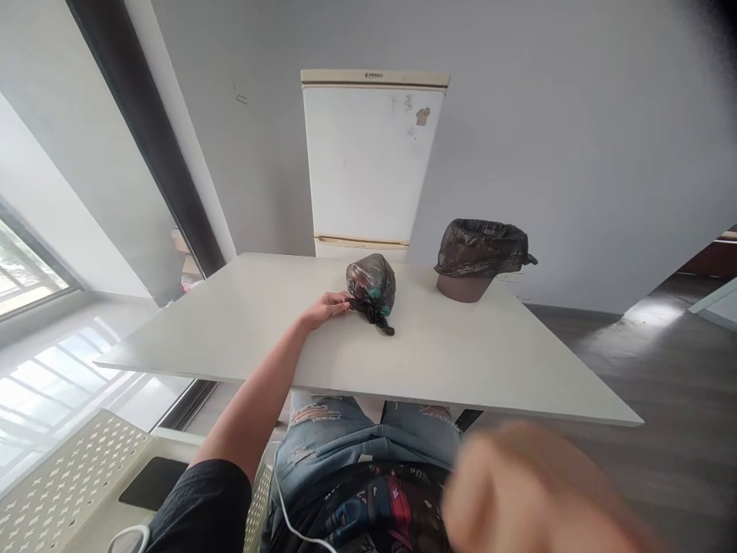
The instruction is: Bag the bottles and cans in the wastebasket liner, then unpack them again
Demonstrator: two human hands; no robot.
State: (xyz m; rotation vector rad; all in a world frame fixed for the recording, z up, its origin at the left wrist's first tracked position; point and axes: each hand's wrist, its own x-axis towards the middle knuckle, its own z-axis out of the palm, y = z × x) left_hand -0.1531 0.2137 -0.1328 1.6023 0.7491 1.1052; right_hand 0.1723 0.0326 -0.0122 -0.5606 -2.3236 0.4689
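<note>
A knotted black plastic bag [371,286] rests on the white table, and red and green contents show through its thin film. My left hand [329,309] reaches out to it, with thumb and fingers pinched on one of the tied ends at its left side. Close to the camera at lower right, my right hand [518,488] is raised away from the table and smeared by motion. Its fingers cannot be made out, nor whether it holds anything.
On the table's [437,361] right side stands a brown bin [464,288] lined with a black bag [480,246]. A white fridge [368,165] is behind the table. At lower left are a perforated cream rack [86,476] and a dark flat object [153,482]. A white cable [285,507] crosses my lap.
</note>
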